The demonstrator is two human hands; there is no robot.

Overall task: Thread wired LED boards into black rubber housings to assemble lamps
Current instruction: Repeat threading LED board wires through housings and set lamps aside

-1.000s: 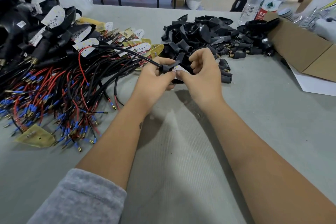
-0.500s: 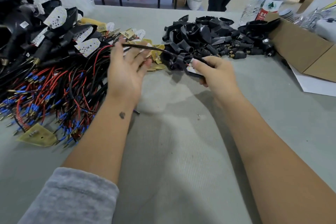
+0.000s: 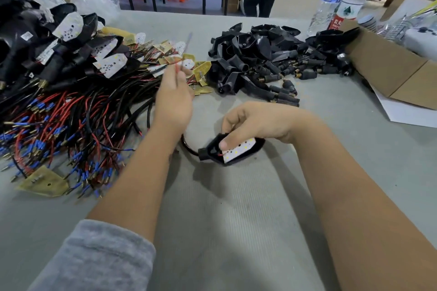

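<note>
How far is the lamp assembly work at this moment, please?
Done: a heap of assembled lamps lies far left. In hand: the right hand holds a black housing with a white LED board seated in it, while the left hand pinches a red wire. Left: many wired boards and empty housings wait on the table.

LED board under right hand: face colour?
White, with small yellowish LED dots; head view.
</note>
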